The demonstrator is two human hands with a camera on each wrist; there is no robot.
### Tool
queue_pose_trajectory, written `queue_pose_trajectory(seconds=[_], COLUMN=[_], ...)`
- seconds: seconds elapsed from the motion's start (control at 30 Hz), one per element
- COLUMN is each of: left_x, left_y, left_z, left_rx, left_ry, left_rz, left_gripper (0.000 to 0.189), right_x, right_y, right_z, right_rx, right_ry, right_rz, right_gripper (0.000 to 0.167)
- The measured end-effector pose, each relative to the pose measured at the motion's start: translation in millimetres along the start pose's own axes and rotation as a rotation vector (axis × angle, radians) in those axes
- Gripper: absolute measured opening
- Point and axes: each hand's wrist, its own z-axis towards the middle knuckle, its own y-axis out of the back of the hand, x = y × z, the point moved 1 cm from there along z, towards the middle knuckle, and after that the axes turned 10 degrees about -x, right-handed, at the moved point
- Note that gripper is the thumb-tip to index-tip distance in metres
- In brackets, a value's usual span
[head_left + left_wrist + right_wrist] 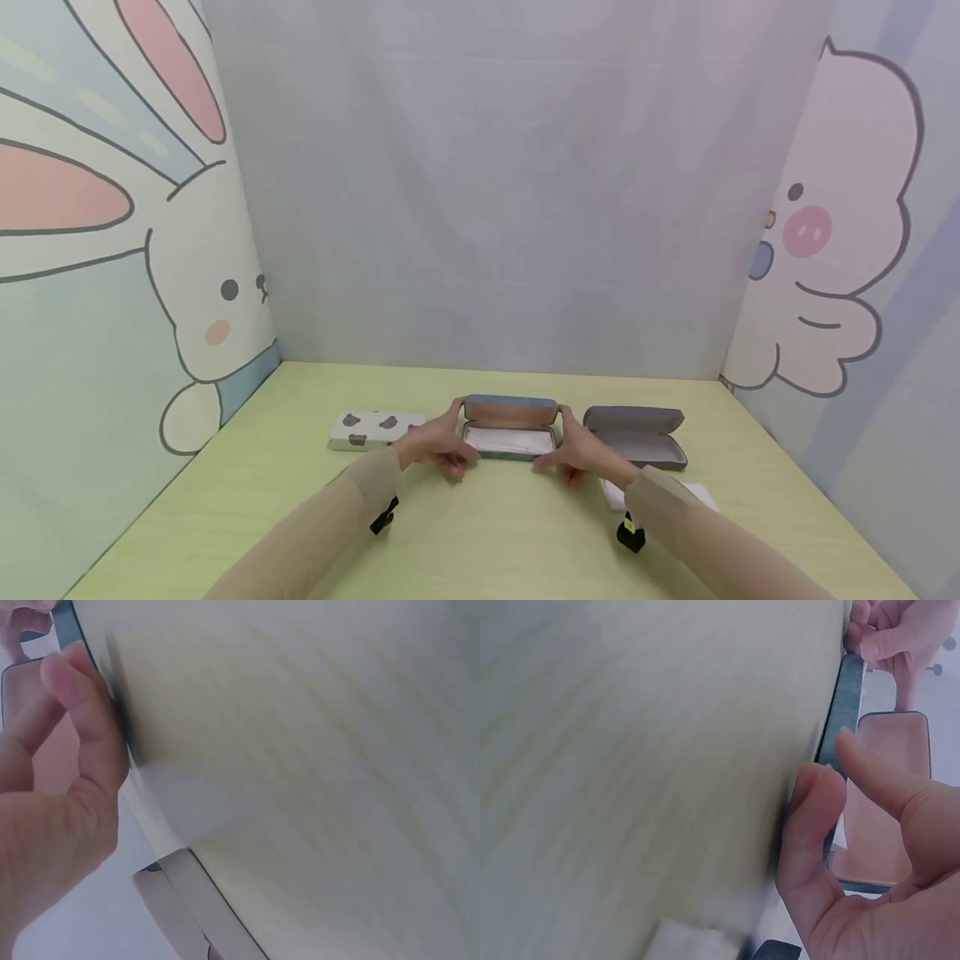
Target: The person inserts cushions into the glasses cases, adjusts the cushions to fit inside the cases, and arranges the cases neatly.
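An open blue-grey glasses case [510, 408] with a pinkish lining stands on the table in the middle of the head view. A white folded cloth [508, 440] lies in its lower half. My left hand [441, 442] holds the left end, one finger up at the lid and the thumb at the front edge. At the opposite end, my right hand [579, 446] grips the case in the same way. In the right wrist view, the front rim of the glasses case [845, 697] runs between both hands.
To the left sits a closed white case with grey-brown bear-like prints [372, 432]. An open dark grey glasses case [637, 448] stands to the right, with a white cloth [701, 495] in front, partly behind my right forearm. A pale curtain [495, 208] closes off the back.
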Motion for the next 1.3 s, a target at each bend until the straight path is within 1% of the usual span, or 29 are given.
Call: queue_pose_trajectory(seconds=[0.13,0.23,0.4,0.6,0.93,1.1,1.2,1.3], left_x=[1.8,3.5,4.4,5.4,5.6,4.8,4.5,4.2], left_y=[-1.7,-2.0,-0.9,-0.5,-1.4,-1.6,-1.2,-0.4], left_z=[3.4,4.1,1.8,-0.4,-4.1,-6.5,-6.8,-6.8], left_rx=[-0.004,-0.021,-0.048,-0.07,-0.091,-0.088,-0.085,-0.078], left_ry=[-0.029,-0.053,-0.089,-0.115,-0.124,-0.123,-0.124,-0.113], left_rz=[0.009,0.04,0.097,0.108,0.13,0.122,0.117,0.11], left_gripper=[0.117,0.119,0.117,0.113,0.11,0.109,0.108,0.111], right_x=[-3,-5,-4,-3,-5,-8,-9,-10], right_y=[-2,-2,-3,-5,-5,-7,-7,-6], right_z=[3.7,6.0,8.5,11.1,12.1,13.9,14.7,15.1], right_rx=[0.02,0.03,0.036,0.017,0.028,0.029,0.028,0.033], right_ry=[0.042,0.061,0.082,0.095,0.128,0.138,0.138,0.134], right_rz=[0.014,0.018,0.013,-0.012,-0.008,0.0,0.004,0.006], right_gripper=[0.116,0.118,0.122,0.121,0.114,0.108,0.109,0.113])
